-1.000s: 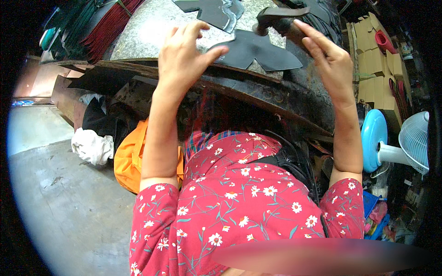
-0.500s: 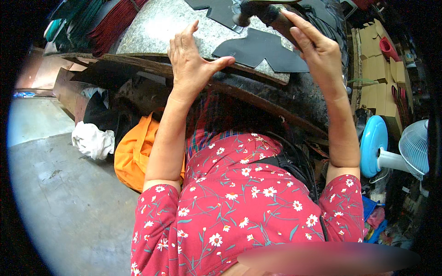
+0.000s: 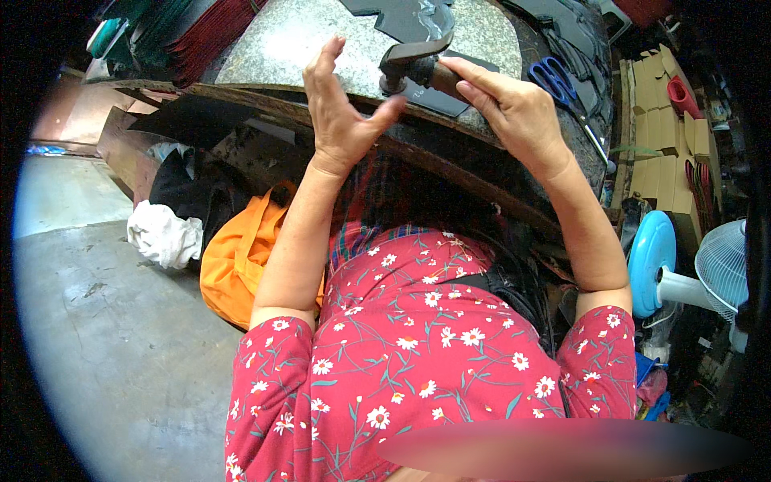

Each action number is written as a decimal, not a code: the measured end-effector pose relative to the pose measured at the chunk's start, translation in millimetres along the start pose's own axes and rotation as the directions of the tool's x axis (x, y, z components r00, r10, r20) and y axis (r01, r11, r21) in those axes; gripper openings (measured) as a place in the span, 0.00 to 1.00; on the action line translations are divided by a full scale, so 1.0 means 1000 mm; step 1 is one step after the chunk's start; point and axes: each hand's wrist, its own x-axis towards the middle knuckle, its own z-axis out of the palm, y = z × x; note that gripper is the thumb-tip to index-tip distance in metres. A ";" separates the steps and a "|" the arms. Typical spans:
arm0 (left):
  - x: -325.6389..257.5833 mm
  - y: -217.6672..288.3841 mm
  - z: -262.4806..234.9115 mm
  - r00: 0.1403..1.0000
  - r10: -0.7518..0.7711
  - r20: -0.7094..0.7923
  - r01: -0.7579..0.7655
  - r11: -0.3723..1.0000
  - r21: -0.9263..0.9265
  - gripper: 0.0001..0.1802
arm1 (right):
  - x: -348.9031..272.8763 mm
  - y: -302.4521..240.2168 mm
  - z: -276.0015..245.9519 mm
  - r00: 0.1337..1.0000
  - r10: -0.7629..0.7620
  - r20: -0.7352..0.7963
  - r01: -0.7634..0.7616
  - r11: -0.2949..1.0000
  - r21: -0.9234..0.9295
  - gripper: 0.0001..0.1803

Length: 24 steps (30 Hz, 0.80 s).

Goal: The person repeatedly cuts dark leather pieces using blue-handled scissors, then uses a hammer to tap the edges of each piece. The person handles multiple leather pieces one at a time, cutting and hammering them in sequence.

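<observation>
My right hand (image 3: 510, 112) is wrapped round the handle of a hammer (image 3: 414, 58). The hammer's dark head hangs over the left part of a cut black sheet piece (image 3: 442, 98), which lies at the near edge of a speckled stone slab (image 3: 277, 48). Whether the head touches the sheet I cannot tell. Just left of the hammer head, my left hand (image 3: 341, 112) is raised over the slab's edge with its fingers up and thumb stretched toward the sheet; nothing is in it. A second black cut piece (image 3: 393, 18) lies farther back on the slab.
Blue-handled scissors (image 3: 552, 80) lie right of the slab near stacked black pieces (image 3: 566, 28). Dark red strips (image 3: 209, 40) are at the far left. An orange bag (image 3: 241, 257) and white cloth (image 3: 165, 233) are below left; a fan (image 3: 654, 261) stands at right.
The hammer and my right hand have moved left and toward me, with the head now over the left part of the near sheet. My left hand has shifted slightly right, and the scissors have come into view.
</observation>
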 end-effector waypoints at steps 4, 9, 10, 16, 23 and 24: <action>-0.005 -0.003 -0.002 0.989 -0.125 -0.077 0.109 0.978 -0.177 0.33 | 0.000 0.004 -0.011 0.990 -0.034 -0.136 0.031 0.999 -0.021 0.16; -0.005 -0.002 0.001 0.980 -0.172 -0.105 0.156 0.978 -0.141 0.26 | -0.004 0.007 -0.007 0.992 0.043 -0.119 -0.011 0.965 0.261 0.17; -0.004 0.000 0.002 0.979 -0.177 -0.098 0.166 0.980 -0.111 0.25 | -0.007 0.007 0.000 0.997 -0.056 -0.045 0.054 0.998 -0.039 0.17; 0.005 0.009 0.012 0.994 -0.085 0.069 0.057 0.940 0.336 0.29 | -0.021 0.049 -0.005 0.981 0.088 -0.173 -0.118 0.978 -0.170 0.17; 0.006 0.008 0.014 0.994 -0.092 0.055 0.069 0.943 0.325 0.31 | -0.016 0.045 -0.044 0.952 0.220 -0.213 -0.220 0.975 0.025 0.17; 0.006 0.007 0.014 0.995 -0.085 0.052 0.063 0.942 0.330 0.30 | -0.015 0.039 -0.044 0.922 0.309 -0.232 -0.284 0.949 0.135 0.18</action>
